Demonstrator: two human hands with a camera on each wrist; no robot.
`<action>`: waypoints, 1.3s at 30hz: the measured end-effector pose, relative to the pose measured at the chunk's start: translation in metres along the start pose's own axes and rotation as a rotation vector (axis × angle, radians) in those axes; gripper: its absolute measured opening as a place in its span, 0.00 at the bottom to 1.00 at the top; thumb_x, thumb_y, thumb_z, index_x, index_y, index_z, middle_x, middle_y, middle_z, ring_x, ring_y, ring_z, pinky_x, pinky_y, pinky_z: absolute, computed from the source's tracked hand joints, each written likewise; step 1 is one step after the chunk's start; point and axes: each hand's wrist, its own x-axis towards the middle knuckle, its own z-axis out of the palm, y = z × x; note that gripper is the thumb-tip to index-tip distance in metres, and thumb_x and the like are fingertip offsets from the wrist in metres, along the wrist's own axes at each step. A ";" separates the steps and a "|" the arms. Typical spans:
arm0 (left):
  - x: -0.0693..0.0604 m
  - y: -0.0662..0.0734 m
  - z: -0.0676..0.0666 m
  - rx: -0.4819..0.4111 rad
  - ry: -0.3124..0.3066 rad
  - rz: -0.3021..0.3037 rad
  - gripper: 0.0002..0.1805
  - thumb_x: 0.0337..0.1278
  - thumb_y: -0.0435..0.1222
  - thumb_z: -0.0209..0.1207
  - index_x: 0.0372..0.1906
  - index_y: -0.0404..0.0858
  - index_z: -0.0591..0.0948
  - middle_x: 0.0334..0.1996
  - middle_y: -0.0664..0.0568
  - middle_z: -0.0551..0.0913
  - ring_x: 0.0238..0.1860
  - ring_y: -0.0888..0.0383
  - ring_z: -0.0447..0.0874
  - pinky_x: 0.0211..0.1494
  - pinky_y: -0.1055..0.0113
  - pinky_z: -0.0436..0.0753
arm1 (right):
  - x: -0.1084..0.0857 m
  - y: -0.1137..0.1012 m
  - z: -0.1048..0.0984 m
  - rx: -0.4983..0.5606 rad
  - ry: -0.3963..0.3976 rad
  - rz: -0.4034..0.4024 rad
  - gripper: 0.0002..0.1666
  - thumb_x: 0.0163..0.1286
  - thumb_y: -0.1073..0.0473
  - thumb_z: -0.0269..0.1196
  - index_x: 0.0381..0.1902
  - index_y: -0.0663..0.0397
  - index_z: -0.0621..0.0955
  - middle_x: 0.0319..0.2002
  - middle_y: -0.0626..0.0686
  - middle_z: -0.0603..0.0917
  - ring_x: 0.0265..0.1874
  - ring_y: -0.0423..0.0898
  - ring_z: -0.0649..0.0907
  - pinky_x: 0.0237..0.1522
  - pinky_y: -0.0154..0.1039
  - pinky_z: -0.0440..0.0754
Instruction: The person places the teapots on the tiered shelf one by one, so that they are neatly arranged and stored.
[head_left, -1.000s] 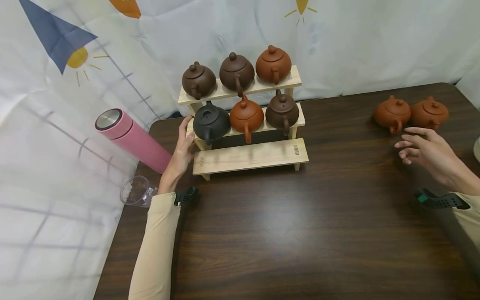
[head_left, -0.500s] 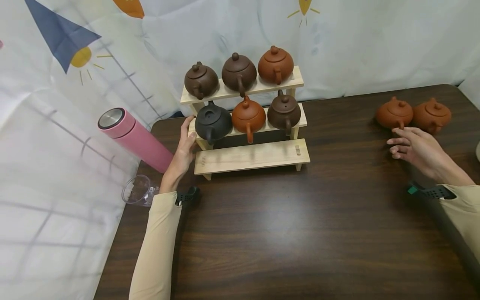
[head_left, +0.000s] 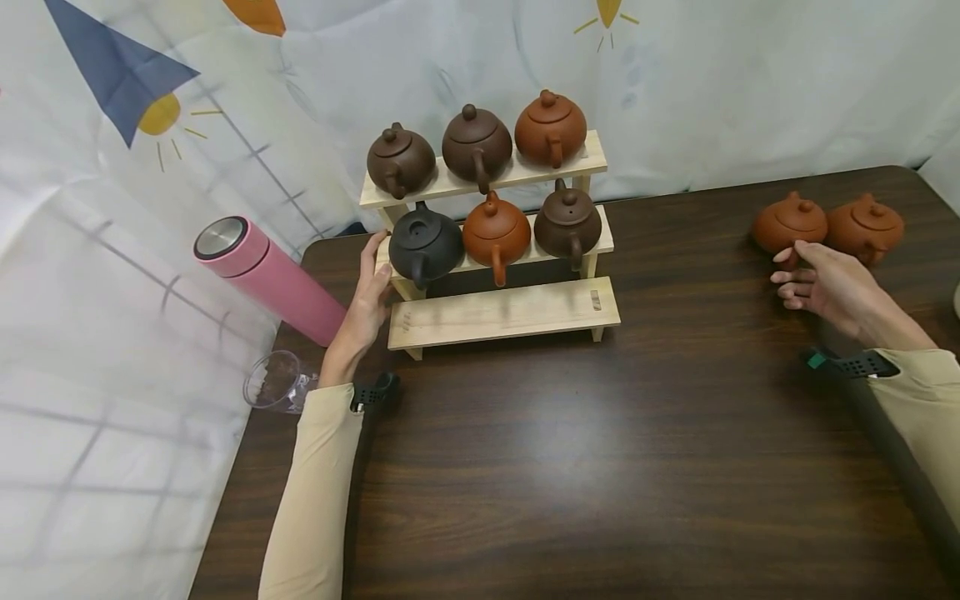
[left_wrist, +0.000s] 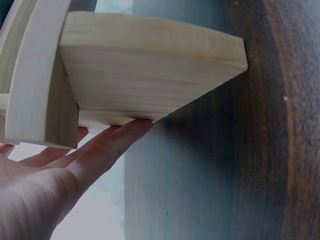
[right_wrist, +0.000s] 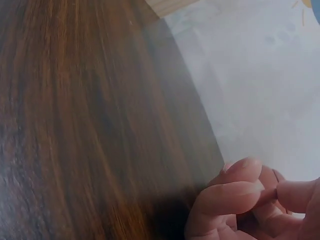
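My left hand (head_left: 363, 304) holds the left end of the three-tiered wooden stand (head_left: 502, 315) at its middle step. In the left wrist view, the fingers (left_wrist: 112, 147) lie against the pale wood. Far to the right, my right hand (head_left: 836, 287) pinches the handle side of an orange-brown clay teapot (head_left: 789, 221), which sits on the table. Thumb and forefinger come together there, hiding most of the handle. The right wrist view shows the curled fingers (right_wrist: 227, 197) with only a sliver of brown between them. A similar teapot (head_left: 870, 227) stands directly beside it.
On the stand's top step are two dark brown teapots (head_left: 477, 143) and an orange one (head_left: 551, 131). The middle step bears a black teapot (head_left: 426, 243), an orange one (head_left: 495, 232) and a brown one (head_left: 567, 222). A pink flask (head_left: 277, 287) and clear cup (head_left: 273, 383) stand left.
My right hand has moved left and slightly away from me, and its thumb and forefinger have closed at the teapot's handle. The left hand stays at the stand.
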 end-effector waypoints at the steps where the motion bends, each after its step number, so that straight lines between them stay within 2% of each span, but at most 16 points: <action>1: 0.000 0.000 0.000 -0.003 -0.001 -0.004 0.36 0.77 0.46 0.39 0.83 0.51 0.45 0.79 0.46 0.49 0.75 0.36 0.55 0.71 0.30 0.54 | 0.000 0.000 0.000 -0.012 0.007 -0.008 0.18 0.86 0.47 0.46 0.44 0.49 0.79 0.35 0.50 0.83 0.28 0.44 0.79 0.31 0.38 0.77; 8: 0.000 0.002 0.001 -0.003 0.005 -0.012 0.35 0.78 0.45 0.38 0.83 0.50 0.44 0.77 0.46 0.54 0.74 0.39 0.58 0.72 0.36 0.56 | -0.001 0.007 0.002 0.062 0.012 -0.094 0.18 0.85 0.49 0.49 0.39 0.53 0.78 0.34 0.49 0.81 0.28 0.43 0.77 0.29 0.36 0.73; 13: -0.001 0.003 0.002 -0.005 0.003 -0.006 0.35 0.77 0.45 0.38 0.83 0.50 0.45 0.77 0.47 0.53 0.75 0.40 0.56 0.73 0.36 0.55 | -0.005 0.009 0.008 0.093 0.060 -0.116 0.18 0.84 0.48 0.50 0.38 0.53 0.78 0.35 0.48 0.78 0.29 0.42 0.76 0.29 0.35 0.71; 18: -0.001 0.003 0.002 -0.003 -0.001 -0.007 0.35 0.77 0.45 0.37 0.83 0.50 0.44 0.78 0.46 0.51 0.75 0.38 0.54 0.73 0.34 0.54 | -0.012 0.006 0.021 0.055 0.055 -0.169 0.18 0.84 0.49 0.50 0.38 0.54 0.77 0.34 0.49 0.80 0.27 0.43 0.76 0.28 0.37 0.71; 23: 0.000 0.003 0.001 -0.005 0.002 0.001 0.35 0.78 0.44 0.37 0.83 0.48 0.44 0.79 0.44 0.52 0.76 0.37 0.54 0.72 0.35 0.55 | -0.023 -0.006 0.050 -0.007 -0.001 -0.273 0.17 0.84 0.50 0.52 0.40 0.58 0.75 0.32 0.52 0.80 0.24 0.45 0.73 0.26 0.41 0.66; 29: 0.000 0.003 0.002 -0.003 -0.001 0.001 0.35 0.77 0.44 0.37 0.83 0.48 0.44 0.79 0.42 0.50 0.76 0.35 0.53 0.72 0.32 0.54 | -0.046 -0.026 0.098 0.005 -0.123 -0.389 0.17 0.85 0.53 0.52 0.42 0.63 0.74 0.33 0.56 0.79 0.25 0.48 0.72 0.27 0.45 0.61; 37: -0.001 0.003 0.001 -0.011 -0.009 -0.013 0.36 0.78 0.45 0.38 0.84 0.50 0.43 0.79 0.44 0.51 0.76 0.33 0.52 0.70 0.28 0.53 | -0.077 -0.038 0.162 0.006 -0.325 -0.507 0.16 0.88 0.62 0.43 0.42 0.69 0.72 0.33 0.59 0.77 0.24 0.51 0.70 0.21 0.45 0.59; 39: 0.000 0.002 0.001 -0.014 -0.006 -0.011 0.35 0.78 0.45 0.38 0.83 0.50 0.44 0.78 0.44 0.52 0.76 0.33 0.53 0.69 0.28 0.54 | -0.084 -0.038 0.178 -0.026 -0.366 -0.534 0.16 0.88 0.64 0.41 0.43 0.70 0.72 0.33 0.60 0.77 0.24 0.51 0.70 0.19 0.45 0.61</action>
